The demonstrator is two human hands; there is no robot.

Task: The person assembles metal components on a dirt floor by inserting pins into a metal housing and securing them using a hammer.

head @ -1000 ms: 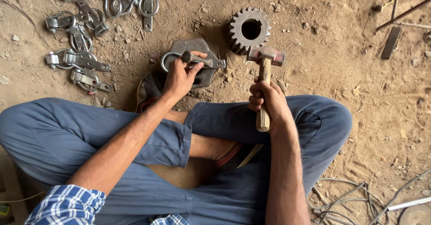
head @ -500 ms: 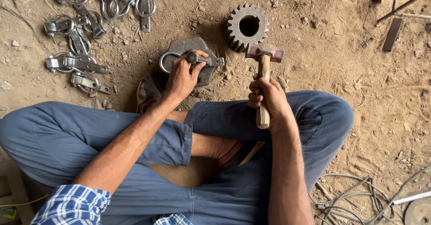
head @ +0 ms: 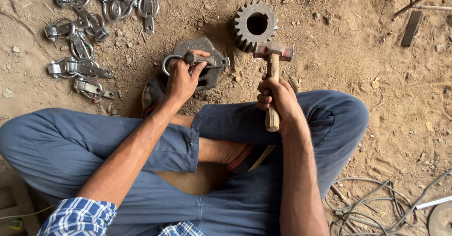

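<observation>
Sat cross-legged on the dirt floor (head: 358, 71), the left hand (head: 181, 78) keeps its grip pinching the ring clamp (head: 195, 61) on the steel block (head: 207, 71), while the right hand (head: 278, 99), fist closed round the hammer (head: 273, 71), has barely shifted, head raised beside the gear (head: 255, 25).

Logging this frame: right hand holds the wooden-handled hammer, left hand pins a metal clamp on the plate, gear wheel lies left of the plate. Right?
Not quite. In the head view the gear wheel lies right of the plate, above the hammer. The rest holds: right hand grips the hammer, left hand pins the clamp.
</observation>
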